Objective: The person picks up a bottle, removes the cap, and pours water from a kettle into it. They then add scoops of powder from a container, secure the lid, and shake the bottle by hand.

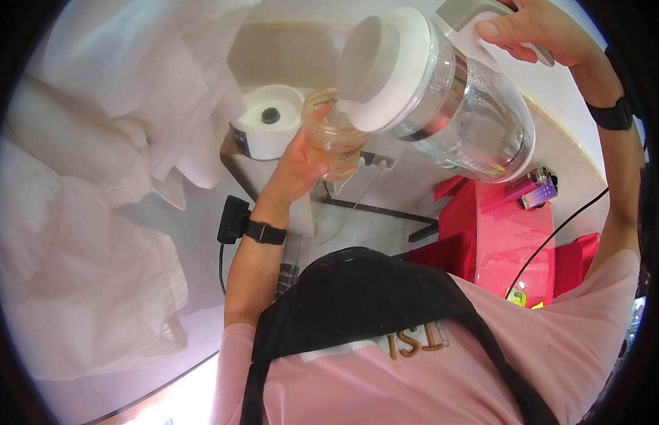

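Observation:
A glass kettle point(485, 117) with a white lid and collar tilts sideways, its lid end lower and pointing left. My right hand point(545, 32) is closed around its pale handle at the upper right. Clear liquid shows inside the kettle. My left hand point(297, 166) grips a clear cup point(336, 145) with measuring marks on its side, fingers wrapped around its left side. The kettle's lid end overlaps the cup's rim in this view. Behind my left hand stands a white round base point(255, 134) with a black knob in the middle.
White cloth point(95, 177) hangs along the left. A wall socket point(377, 161) with plugs and cables sits below the cup. At the right is a red-covered table point(506, 244), with a pink cylinder point(517, 188) and a phone-like thing point(540, 193) near its edge.

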`<action>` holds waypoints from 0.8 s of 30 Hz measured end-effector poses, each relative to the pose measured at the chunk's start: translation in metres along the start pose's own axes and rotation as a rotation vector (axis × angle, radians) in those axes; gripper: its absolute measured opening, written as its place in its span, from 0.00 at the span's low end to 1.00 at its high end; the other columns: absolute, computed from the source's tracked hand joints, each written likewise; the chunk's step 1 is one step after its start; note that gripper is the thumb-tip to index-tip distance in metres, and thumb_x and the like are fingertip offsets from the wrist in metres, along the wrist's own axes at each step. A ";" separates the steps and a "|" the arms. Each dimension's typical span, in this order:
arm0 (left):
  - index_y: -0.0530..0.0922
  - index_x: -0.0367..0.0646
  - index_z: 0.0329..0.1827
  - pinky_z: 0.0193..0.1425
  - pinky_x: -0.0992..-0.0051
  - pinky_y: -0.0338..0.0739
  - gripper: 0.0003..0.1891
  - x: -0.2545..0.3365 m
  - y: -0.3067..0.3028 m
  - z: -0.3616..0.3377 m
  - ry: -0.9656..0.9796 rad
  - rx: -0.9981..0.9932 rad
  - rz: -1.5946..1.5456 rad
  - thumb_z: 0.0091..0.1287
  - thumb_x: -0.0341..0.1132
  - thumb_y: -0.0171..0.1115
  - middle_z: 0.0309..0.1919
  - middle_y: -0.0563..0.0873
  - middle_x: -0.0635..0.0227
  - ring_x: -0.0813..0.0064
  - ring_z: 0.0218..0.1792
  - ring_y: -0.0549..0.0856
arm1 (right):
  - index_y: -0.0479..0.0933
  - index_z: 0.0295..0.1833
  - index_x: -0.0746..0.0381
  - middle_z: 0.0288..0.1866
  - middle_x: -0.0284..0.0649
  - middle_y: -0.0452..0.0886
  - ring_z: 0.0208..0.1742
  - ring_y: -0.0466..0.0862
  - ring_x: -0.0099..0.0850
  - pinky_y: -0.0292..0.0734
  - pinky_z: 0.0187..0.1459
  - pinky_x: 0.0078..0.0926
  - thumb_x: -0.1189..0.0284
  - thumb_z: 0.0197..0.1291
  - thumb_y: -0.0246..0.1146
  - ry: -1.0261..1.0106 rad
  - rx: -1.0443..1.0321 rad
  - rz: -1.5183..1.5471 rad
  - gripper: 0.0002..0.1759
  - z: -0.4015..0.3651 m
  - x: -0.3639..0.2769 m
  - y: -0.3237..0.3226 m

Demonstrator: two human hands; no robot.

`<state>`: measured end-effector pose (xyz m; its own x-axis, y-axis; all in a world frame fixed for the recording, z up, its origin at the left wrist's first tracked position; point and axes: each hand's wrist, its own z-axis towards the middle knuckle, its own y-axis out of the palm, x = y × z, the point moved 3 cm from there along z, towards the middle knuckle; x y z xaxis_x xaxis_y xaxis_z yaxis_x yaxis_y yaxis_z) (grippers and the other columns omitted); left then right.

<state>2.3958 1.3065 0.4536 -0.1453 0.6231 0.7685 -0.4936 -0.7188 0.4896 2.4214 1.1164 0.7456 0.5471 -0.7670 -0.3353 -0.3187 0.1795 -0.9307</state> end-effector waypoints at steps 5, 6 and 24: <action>0.50 0.39 0.67 0.62 0.72 0.61 0.48 -0.001 -0.005 0.000 -0.032 0.016 0.071 0.47 0.42 0.71 0.57 0.67 0.66 0.74 0.58 0.68 | 0.75 0.25 0.64 0.13 0.30 0.70 0.11 0.67 0.19 0.57 0.12 0.13 0.60 0.49 0.66 0.024 -0.012 -0.038 0.17 0.002 -0.003 0.001; 0.50 0.38 0.66 0.62 0.72 0.61 0.48 0.001 -0.003 0.001 -0.047 0.036 0.096 0.47 0.42 0.71 0.57 0.67 0.65 0.74 0.58 0.68 | 0.75 0.25 0.64 0.13 0.30 0.70 0.11 0.67 0.19 0.57 0.12 0.13 0.60 0.49 0.66 0.024 -0.012 -0.038 0.17 0.002 -0.003 0.000; 0.53 0.38 0.65 0.61 0.72 0.63 0.46 0.007 0.001 0.002 -0.009 0.030 0.066 0.46 0.44 0.71 0.56 0.70 0.64 0.73 0.57 0.70 | 0.75 0.27 0.64 0.13 0.30 0.70 0.11 0.67 0.19 0.57 0.12 0.13 0.61 0.49 0.66 0.032 -0.051 -0.030 0.16 0.006 -0.002 -0.006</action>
<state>2.3961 1.3091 0.4604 -0.1688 0.5710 0.8034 -0.4569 -0.7676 0.4495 2.4268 1.1208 0.7506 0.5321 -0.7913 -0.3012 -0.3415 0.1249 -0.9315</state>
